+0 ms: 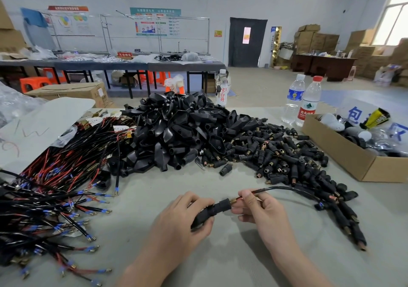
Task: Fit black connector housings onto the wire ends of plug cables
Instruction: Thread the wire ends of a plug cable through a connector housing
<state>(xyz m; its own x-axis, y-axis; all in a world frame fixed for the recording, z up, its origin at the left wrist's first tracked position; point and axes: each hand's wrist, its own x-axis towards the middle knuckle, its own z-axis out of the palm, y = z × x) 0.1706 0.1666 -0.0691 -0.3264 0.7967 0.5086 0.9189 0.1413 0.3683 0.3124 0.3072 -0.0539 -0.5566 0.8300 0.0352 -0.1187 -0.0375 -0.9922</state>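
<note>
My left hand [185,218] grips a black connector housing [213,211] low in the middle of the table, its brass-tipped end pointing right. My right hand [262,209] pinches a black plug cable [284,188] right at that brass end, where a short red wire shows. The cable arcs away to the right and ends among the small connectors. A big heap of black housings [176,132] lies behind my hands. Small black brass-ended connectors [287,160] spread to the right of it. Bundled red and black wires with blue terminals [55,187] cover the left side.
An open cardboard box [344,154] of mixed parts stands at the right edge of the table. Two water bottles [302,101] stand behind it, a third bottle [221,88] behind the heap. A white sheet [44,123] lies over the wires at the left.
</note>
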